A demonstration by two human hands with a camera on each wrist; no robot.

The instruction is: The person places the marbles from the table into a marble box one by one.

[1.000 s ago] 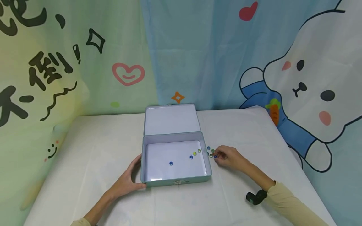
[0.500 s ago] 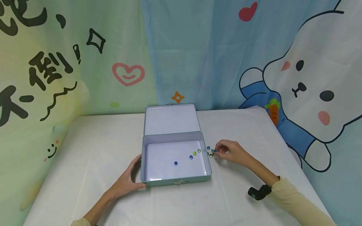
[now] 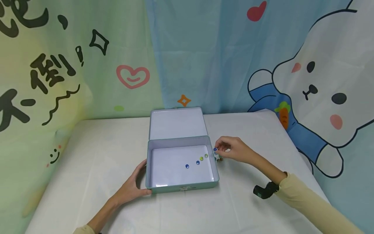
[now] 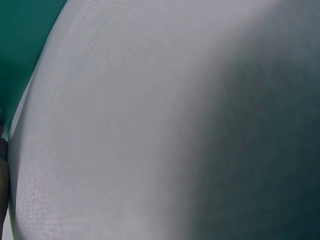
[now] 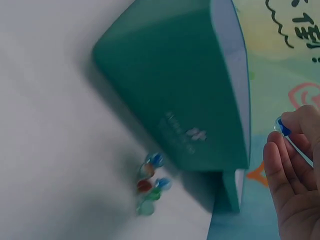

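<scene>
A green tin box (image 3: 182, 188) lies on the white cloth, its lid (image 3: 177, 123) folded back. Inside it are a blue marble (image 3: 187, 166), a second blue marble (image 3: 197, 162), a yellow-green marble (image 3: 201, 158) and a clear one (image 3: 206, 155). The left hand (image 3: 130, 188) grips the box's left side, thumb at the front corner. Thumb and fingertips of the right hand (image 3: 235, 150) pinch a blue marble (image 5: 284, 127) just beyond the box's right wall. Several loose marbles (image 5: 145, 186) lie beside that wall, partly below the hand.
White cloth (image 3: 117, 214) covers the table. Behind it hangs a printed curtain (image 3: 190, 58) with a rabbit, hearts and lettering. A black device (image 3: 264, 191) is strapped to the right wrist. The left wrist view shows mostly blurred cloth (image 4: 110, 125).
The right hand has lifted the blue marble and moved up and left towards the box wall. One blue marble inside the box has rolled right. The left hand keeps its place.
</scene>
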